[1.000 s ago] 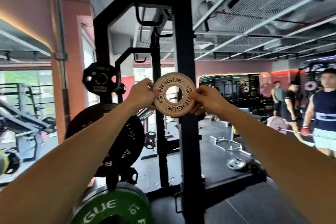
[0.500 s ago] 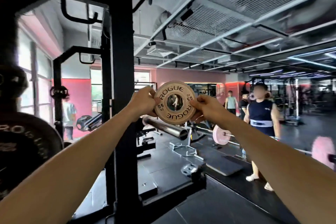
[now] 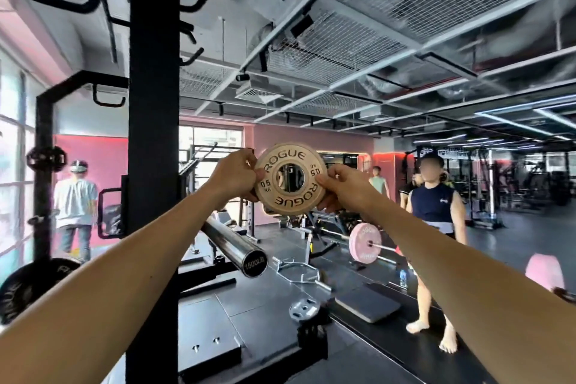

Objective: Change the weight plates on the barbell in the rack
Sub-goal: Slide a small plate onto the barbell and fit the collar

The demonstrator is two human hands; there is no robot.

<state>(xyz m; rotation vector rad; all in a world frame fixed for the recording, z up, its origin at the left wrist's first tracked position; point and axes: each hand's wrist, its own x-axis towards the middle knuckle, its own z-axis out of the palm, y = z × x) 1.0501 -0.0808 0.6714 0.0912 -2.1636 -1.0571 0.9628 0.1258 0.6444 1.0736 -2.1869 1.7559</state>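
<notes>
The bare sleeve is pointing out from the rack with open air lying around its end and between it and the plate above. The upright is standing close on the left, blocking that side. Right of the sleeve, open floor is stretching toward the hex bar.

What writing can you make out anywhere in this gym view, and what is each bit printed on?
"ROGUE", twice: small round tan weight plate held between left hand and right hand.
"0.5 KG", twice: same plate.
"1500LB": black end cap of the chrome barbell sleeve.
Lettering on the pink bumper plate: too blurred to read.
Lettering on the black plate at lower left: cut off, unreadable.
</notes>
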